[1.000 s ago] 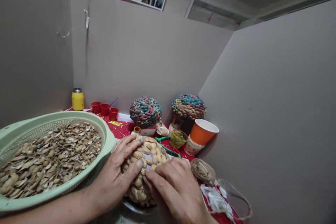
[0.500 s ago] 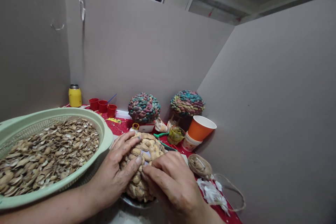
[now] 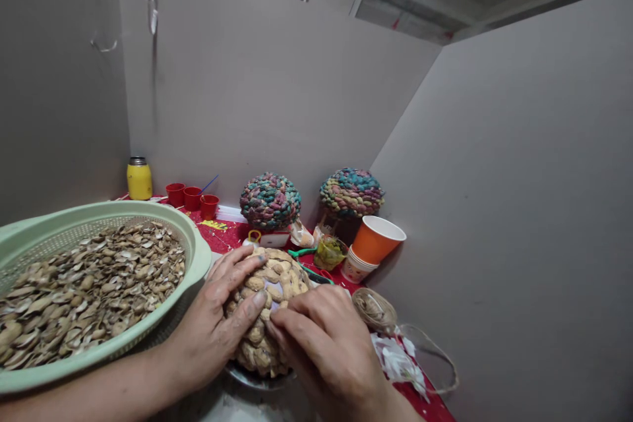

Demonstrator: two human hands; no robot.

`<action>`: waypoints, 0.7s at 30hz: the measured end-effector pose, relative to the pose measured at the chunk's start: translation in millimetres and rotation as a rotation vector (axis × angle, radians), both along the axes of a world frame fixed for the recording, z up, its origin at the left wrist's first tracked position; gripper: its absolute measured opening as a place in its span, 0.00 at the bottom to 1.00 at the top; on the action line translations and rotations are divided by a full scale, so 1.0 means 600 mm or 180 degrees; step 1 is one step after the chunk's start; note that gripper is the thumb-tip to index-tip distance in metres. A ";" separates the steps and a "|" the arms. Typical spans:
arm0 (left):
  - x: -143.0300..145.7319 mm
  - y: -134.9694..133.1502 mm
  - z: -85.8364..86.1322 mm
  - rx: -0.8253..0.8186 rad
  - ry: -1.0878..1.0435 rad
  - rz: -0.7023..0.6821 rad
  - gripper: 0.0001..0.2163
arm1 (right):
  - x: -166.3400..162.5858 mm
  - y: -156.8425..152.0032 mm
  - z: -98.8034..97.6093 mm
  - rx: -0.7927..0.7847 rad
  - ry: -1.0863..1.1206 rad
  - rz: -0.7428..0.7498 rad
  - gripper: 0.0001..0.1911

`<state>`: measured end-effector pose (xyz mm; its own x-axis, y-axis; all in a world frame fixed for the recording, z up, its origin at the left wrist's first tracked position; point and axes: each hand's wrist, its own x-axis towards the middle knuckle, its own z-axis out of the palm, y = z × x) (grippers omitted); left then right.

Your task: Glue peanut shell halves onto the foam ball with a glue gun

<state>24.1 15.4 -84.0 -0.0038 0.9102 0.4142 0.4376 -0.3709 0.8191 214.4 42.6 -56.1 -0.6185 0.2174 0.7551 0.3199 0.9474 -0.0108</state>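
Note:
A dome covered with peanut shells [image 3: 277, 277] stands on a dark round base on the red table, with a small bare pale patch near its top. My left hand [image 3: 217, 330] wraps round the dome's left side, thumb pressed on the shells. My right hand [image 3: 321, 343] rests on the dome's near right side, fingers curled and pressed together against the shells by the bare patch. Whether a shell lies under those fingertips is hidden.
A pale green colander [image 3: 198, 257] full of peanut shells stands at the left. Behind are two yarn-covered domes [image 3: 270, 200] [image 3: 351, 192], stacked orange paper cups [image 3: 376, 244], three red cups [image 3: 192, 198], a yellow jar [image 3: 139, 179], a twine coil [image 3: 373, 308]. Grey partition walls enclose the table.
The view has shifted slightly down and left. Both hands stay on the shell dome, the right fingers creeping a little along it.

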 end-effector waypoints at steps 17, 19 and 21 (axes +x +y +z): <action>0.001 0.001 -0.007 0.0079 0.0044 0.0063 0.21 | -0.004 0.005 -0.002 0.0194 -0.0043 0.0068 0.05; 0.001 0.000 -0.006 0.0037 0.0026 0.0058 0.21 | -0.004 0.004 -0.002 0.0240 -0.0064 0.0046 0.06; 0.001 -0.001 -0.004 -0.0009 0.0005 0.0057 0.21 | -0.004 0.003 -0.003 0.0272 -0.0095 0.0001 0.07</action>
<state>25.0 14.8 -86.3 -0.0195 0.9111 0.4117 0.4456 -0.3607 0.8193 212.0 44.3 -57.9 -0.6411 0.1529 0.7521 0.3186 0.9445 0.0796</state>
